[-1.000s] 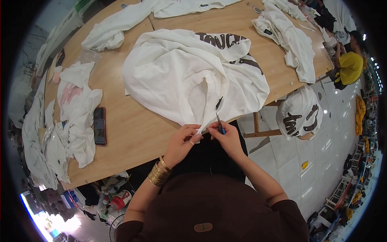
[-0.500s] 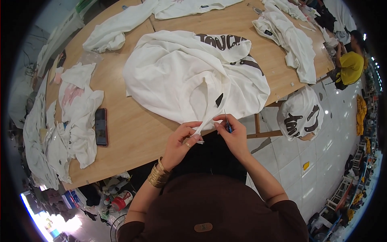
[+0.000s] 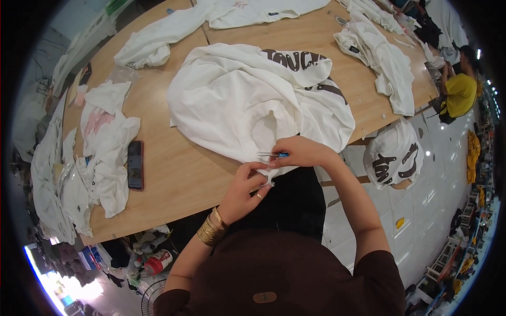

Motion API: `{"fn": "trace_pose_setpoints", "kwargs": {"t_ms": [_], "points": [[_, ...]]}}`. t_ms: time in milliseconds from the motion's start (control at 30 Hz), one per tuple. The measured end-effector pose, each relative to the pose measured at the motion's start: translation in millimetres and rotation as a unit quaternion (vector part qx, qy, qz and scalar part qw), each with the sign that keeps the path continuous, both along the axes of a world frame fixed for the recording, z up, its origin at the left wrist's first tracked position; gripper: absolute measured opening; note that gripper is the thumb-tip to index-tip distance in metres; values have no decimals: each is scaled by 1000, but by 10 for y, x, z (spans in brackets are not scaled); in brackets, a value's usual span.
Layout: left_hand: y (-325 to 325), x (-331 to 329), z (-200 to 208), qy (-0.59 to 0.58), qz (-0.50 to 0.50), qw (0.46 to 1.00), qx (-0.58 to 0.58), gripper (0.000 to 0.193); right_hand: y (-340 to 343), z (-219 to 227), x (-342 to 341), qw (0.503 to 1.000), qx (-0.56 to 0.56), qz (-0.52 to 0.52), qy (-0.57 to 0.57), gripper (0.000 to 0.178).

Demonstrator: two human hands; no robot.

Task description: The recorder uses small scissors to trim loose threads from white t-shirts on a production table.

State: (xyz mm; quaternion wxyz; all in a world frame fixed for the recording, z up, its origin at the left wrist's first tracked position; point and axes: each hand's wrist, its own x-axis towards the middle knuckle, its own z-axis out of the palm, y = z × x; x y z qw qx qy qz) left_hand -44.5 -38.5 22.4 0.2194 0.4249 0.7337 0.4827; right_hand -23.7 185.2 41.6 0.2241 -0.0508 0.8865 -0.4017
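A white garment with dark printed lettering [image 3: 232, 100] lies bunched at the front edge of the table. My left hand [image 3: 245, 189] pinches a narrow fold of its cloth just past the edge. In my right hand [image 3: 303, 151] is a small pair of thread snips with blue handles [image 3: 283, 155]. Their thin blades point left, against the cloth right above my left fingertips. Whether the blades are parted around a thread is too small to tell.
On the wooden table [image 3: 168, 189], a dark phone [image 3: 135, 165] lies beside crumpled white garments [image 3: 105, 152]. More white garments [image 3: 390, 68] lie farther back. To the right, a white printed bundle [image 3: 392, 152] rests on a stool. A person in yellow [image 3: 459, 95] sits at far right.
My right hand has turned and swung over the cloth, so the snips now point left instead of up. My left hand has shifted slightly right, still pinching the fold.
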Motion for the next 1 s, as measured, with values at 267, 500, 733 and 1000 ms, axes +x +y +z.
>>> {"fn": "trace_pose_setpoints", "kwargs": {"t_ms": [267,500,733,1000], "points": [[-31,-48,7,-23,11,999,-35,10,-2,171,-101,993,55,35,-102,37],[99,-253,-13,-181,92,979,35,39,-36,178,-8,983,-149,-108,-10,19],[297,-930,272,-389,-147,899,-136,42,-123,259,30,950,-254,-177,46,23],[366,-854,263,-170,-118,971,-119,23,-54,271,55,981,-47,-145,123,25]]}}
